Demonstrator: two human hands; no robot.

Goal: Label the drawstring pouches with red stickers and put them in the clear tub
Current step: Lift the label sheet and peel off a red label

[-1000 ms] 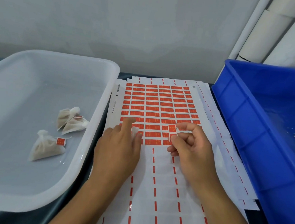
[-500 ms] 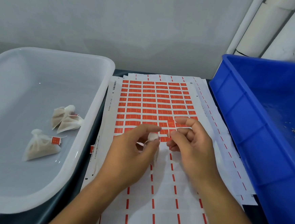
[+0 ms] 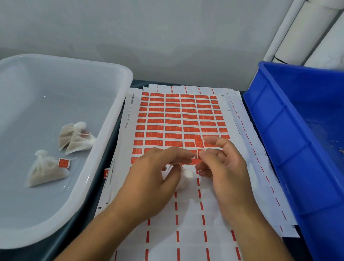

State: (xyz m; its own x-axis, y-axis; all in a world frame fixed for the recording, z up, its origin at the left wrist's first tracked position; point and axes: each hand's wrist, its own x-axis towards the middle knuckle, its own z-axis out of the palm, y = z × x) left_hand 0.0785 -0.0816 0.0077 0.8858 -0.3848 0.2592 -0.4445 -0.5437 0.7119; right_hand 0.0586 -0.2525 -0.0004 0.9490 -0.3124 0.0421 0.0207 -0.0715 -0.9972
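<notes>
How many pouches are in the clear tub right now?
3: two overlapping mid-tub, pouch and pouch, and one labelled pouch nearer the front of the clear tub. None seem hidden.

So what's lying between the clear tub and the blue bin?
Head view: sticker sheets, with both hands, left and right, working a pouch over them.

Two hands are showing: left hand (image 3: 152,182), right hand (image 3: 223,171).
Four drawstring pouches are showing: three are lying in the clear tub (image 3: 104,145), at (image 3: 46,170), (image 3: 67,132) and (image 3: 79,142); one (image 3: 186,177) is sitting between the hands.
One clear tub, one blue bin (image 3: 289,139).
Several sticker sheets (image 3: 190,224) are lying stacked; exact number cannot be told.
</notes>
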